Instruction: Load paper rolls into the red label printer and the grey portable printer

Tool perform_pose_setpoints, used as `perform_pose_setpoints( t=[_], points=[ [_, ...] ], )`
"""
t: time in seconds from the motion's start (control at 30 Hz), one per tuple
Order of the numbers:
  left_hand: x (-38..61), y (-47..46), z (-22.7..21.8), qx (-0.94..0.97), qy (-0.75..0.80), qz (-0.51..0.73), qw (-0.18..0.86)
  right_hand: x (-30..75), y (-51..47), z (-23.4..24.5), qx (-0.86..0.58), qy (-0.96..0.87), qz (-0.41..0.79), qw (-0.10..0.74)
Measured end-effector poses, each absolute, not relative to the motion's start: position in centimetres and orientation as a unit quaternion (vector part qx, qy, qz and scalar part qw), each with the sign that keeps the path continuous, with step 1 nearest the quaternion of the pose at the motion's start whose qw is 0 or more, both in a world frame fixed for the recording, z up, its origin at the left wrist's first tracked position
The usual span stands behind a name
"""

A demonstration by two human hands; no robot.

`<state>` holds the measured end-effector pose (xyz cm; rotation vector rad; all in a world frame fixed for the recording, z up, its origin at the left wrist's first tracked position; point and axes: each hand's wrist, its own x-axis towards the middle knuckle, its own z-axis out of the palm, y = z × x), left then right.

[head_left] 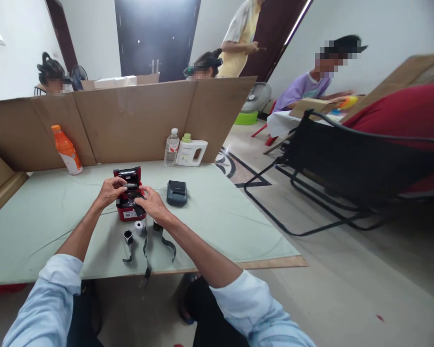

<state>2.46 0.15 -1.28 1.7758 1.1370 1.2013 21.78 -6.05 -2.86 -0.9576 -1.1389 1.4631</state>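
Note:
A small red printer point(125, 212) with its lid up sits on the pale green table point(39, 207). My left hand point(110, 190) pinches a small dark roll at the top of the open bay. My right hand point(150, 202) rests on the printer's right side, fingers curled on a dark ribbon strip that runs down from it. In front of the printer lie a white paper roll point(140, 227), a black spool point(128, 236) and loose dark ribbon strips point(146, 255) trailing over the table's front edge. A dark grey small printer point(177, 193) sits just to the right.
An orange drink bottle point(67, 156), a clear water bottle point(171, 147) and a white jug point(191, 152) stand against a cardboard partition point(130, 120). A black folding chair point(340, 164) stands to the right. Other people sit and stand beyond the partition.

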Motion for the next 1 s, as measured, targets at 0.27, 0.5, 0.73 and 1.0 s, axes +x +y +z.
perform_pose_setpoints(
  t=[0.27,0.5,0.73,1.0],
  points=[
    [2.0,1.4,-2.9,0.783,0.509,0.320,0.160,22.5,-5.8,-3.3,-0.450,-0.507,0.582,0.448],
    [2.3,1.9,-2.2,0.799,0.532,0.250,0.130,22.3,-7.0,-2.9,-0.449,-0.558,0.575,0.395],
    [2.4,2.7,-2.4,0.808,0.545,0.210,0.081,21.9,-7.7,-3.1,-0.440,-0.586,0.548,0.403],
    [3.0,2.5,-2.7,0.779,0.599,0.181,0.037,21.9,-7.8,-3.1,-0.447,-0.581,0.546,0.404]
  ],
)
